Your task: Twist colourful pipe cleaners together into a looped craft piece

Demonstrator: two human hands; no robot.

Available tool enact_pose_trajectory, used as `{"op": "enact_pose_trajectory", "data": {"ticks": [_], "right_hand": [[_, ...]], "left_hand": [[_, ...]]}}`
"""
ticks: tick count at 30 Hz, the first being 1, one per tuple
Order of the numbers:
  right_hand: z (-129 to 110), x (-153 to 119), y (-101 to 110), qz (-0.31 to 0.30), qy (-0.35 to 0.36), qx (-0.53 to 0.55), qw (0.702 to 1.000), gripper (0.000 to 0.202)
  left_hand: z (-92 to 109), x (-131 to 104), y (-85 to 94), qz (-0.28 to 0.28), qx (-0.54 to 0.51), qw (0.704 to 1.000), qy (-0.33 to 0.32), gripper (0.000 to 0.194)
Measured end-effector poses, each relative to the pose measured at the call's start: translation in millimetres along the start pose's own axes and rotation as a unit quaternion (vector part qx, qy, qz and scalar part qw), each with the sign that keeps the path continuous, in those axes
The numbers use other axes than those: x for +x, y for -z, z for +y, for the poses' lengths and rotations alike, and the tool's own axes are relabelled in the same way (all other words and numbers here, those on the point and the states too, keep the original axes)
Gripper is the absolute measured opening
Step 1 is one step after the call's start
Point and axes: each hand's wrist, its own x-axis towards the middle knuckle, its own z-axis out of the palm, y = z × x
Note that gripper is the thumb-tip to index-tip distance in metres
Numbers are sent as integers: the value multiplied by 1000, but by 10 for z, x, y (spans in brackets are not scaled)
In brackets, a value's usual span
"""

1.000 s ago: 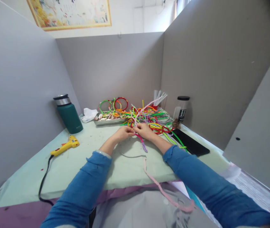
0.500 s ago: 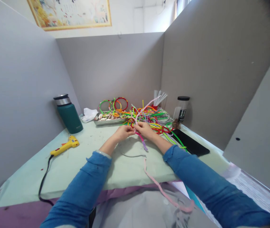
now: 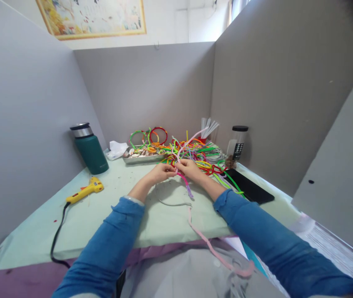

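Note:
My left hand (image 3: 163, 172) and my right hand (image 3: 189, 168) meet above the middle of the table, fingertips pinched on pipe cleaners. Out of the grip hangs a magenta and purple piece (image 3: 186, 184), wound or twisted along its length. A pale pink pipe cleaner (image 3: 191, 140) rises from between the fingers toward the back. Exactly how the strands join is hidden by my fingers. Below my hands a thin grey strand (image 3: 173, 203) lies on the cloth, its end close to a long pink pipe cleaner (image 3: 205, 241) that trails over the table edge onto my lap.
Behind my hands spreads a heap of coloured pipe cleaners (image 3: 210, 155). A metal tray (image 3: 145, 159) of shells, with pipe-cleaner rings (image 3: 158, 129), stands back left. At left are a green bottle (image 3: 91, 153) and a yellow glue gun (image 3: 85, 192); at right, a black phone-like slab (image 3: 252, 188) and clear jar (image 3: 237, 142).
Both hands stay nearly in place, still pinching the pipe cleaners. My left wrist and forearm have shifted very slightly to the left; the hanging purple end sits a touch lower.

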Motion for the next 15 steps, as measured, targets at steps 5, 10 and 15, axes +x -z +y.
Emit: {"op": "enact_pose_trajectory", "data": {"ticks": [5, 10, 15], "right_hand": [[-16, -12, 4, -4, 5, 2, 1000, 30], [-17, -15, 2, -4, 8, 1, 1000, 29], [-29, -12, -4, 1, -5, 18, 1000, 29]], "left_hand": [[45, -30, 4, -3, -13, 1000, 2, 34], [-33, 18, 2, 1, -3, 1000, -18, 30], [-109, 57, 2, 30, 65, 996, -57, 28]]}}
